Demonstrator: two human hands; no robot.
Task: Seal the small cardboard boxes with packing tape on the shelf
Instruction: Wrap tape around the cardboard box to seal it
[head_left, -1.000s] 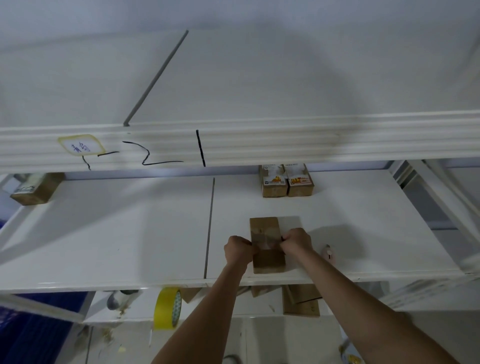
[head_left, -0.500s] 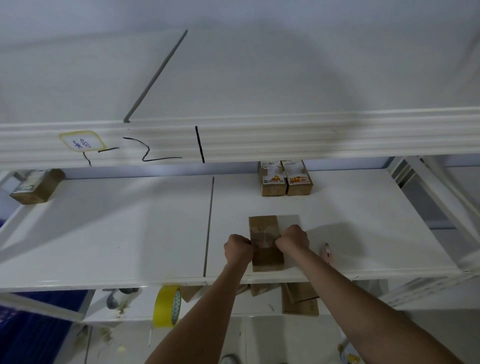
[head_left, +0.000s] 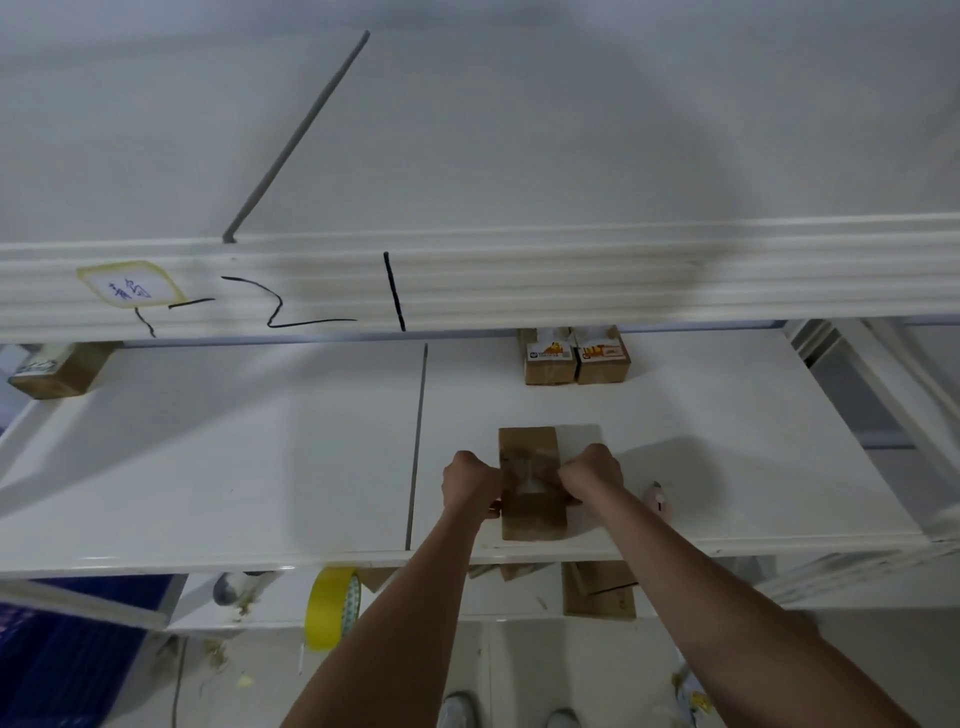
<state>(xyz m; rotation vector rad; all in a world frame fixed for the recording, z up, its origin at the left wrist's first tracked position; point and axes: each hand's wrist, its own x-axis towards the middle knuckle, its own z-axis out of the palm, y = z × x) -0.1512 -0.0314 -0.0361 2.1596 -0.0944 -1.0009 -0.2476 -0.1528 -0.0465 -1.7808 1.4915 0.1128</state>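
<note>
tape roll (head_left: 332, 608) on lower shelf at 7 o'clock. left hand (head_left: 470, 483) and right hand (head_left: 589, 475) both curled, gripping the box (head_left: 530, 514) from either side; box sits on white shelf (head_left: 208, 467) near front edge, two boxes (head_left: 576, 358) at 12 o'clock behind it.

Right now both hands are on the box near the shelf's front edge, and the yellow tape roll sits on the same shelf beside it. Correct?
Not quite. In the head view both hands are on the box, but the yellow tape roll is on the level below, not on that shelf.
</note>
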